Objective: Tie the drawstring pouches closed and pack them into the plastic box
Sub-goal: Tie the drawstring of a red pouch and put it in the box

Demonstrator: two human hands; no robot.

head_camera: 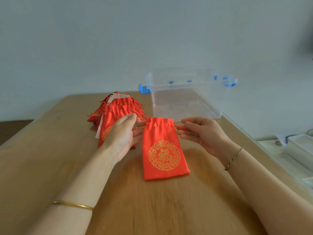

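Observation:
A red drawstring pouch (163, 150) with a gold round emblem lies flat on the wooden table (50, 158), its gathered mouth pointing away from me. My left hand (124, 134) pinches the red cord at the pouch's left side. My right hand (201, 133) pinches the cord at its right side. Both cords are stretched outwards and the mouth is puckered. A pile of more red pouches (116, 109) lies behind my left hand. The clear plastic box (186, 94) with blue latches stands open behind the pouch; I see nothing inside it.
The table's right edge runs close past my right arm. Beyond it a lower surface holds a white tray (299, 148) and small items. A plain wall stands behind the table.

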